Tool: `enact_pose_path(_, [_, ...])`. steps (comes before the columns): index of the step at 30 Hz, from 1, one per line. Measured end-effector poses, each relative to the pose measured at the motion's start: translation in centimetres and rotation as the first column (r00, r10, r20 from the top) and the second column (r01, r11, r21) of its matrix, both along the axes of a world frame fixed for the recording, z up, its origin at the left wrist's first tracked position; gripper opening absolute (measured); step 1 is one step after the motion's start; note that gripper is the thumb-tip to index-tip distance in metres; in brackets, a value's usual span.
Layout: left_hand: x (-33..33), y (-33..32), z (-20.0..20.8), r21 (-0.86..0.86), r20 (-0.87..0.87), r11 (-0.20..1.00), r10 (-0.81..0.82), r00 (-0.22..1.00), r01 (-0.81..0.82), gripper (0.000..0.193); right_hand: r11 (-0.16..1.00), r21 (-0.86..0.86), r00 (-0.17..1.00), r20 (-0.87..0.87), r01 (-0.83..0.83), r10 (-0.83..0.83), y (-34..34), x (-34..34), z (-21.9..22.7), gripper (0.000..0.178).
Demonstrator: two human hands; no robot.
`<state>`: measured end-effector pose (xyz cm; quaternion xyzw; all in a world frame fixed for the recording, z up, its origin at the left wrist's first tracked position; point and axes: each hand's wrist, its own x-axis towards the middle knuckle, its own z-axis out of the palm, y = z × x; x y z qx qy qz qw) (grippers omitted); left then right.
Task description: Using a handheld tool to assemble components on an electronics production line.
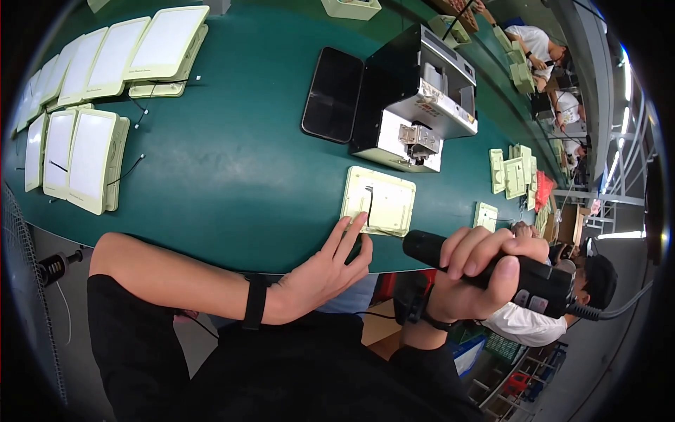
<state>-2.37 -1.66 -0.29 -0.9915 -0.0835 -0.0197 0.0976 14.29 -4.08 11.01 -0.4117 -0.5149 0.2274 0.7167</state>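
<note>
A pale green plastic housing (394,199) lies on the green table near its front edge, a short black wire (370,197) on its face. My left hand (327,264) reaches to its lower left corner, fingers extended, fingertips touching or just over the edge. In my right hand (485,271) is a black corded electric screwdriver (531,285), held level in wrapped fingers. Its blunt black front end points left, just below the housing's lower right corner. A grey cable leaves its rear at the right.
Behind the housing stands a black and silver machine (415,105), with a black tablet-like slab (333,95) beside it. Rows of white-faced panels (91,151) with wires lean at the left. More pale housings (517,172) lie at the right, near co-workers (538,53).
</note>
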Motion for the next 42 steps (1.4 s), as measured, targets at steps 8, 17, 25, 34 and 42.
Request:
enact_pose_path(8, [0.8, -0.4, 0.1, -0.013, 0.0, 1.0, 0.016, 1.0, -0.016, 0.043, 0.993, -0.101, 0.998, 0.036, -0.057, 0.061, -0.1, -0.2, -1.9, 0.027])
enact_pose_path(17, [0.3, 0.2, -0.7, -0.01, 0.022, 1.0, 0.01, 1.0, -0.01, 0.042, 0.998, -0.042, 0.997, 0.052, -0.053, 0.056, 0.1, -0.8, -3.3, 0.017])
enact_pose_path(25, [0.8, 0.4, -0.6, 0.03, 0.02, 1.0, 0.004, 1.0, -0.005, 0.043, 0.998, -0.032, 0.996, 0.064, -0.055, 0.057, 0.2, 0.2, -2.6, 0.018])
enact_pose_path(34, [1.0, 0.3, -1.0, 0.016, 0.008, 1.0, -0.003, 1.0, 0.002, 0.043, 0.997, -0.052, 0.996, 0.052, -0.064, 0.067, 0.3, 0.3, -3.2, 0.019])
enact_pose_path(42, [1.3, 0.9, -0.5, 0.01, 0.014, 1.0, -0.01, 1.0, 0.01, 0.043, 0.996, -0.039, 0.995, 0.054, -0.078, 0.081, 0.8, 0.2, -3.4, 0.019])
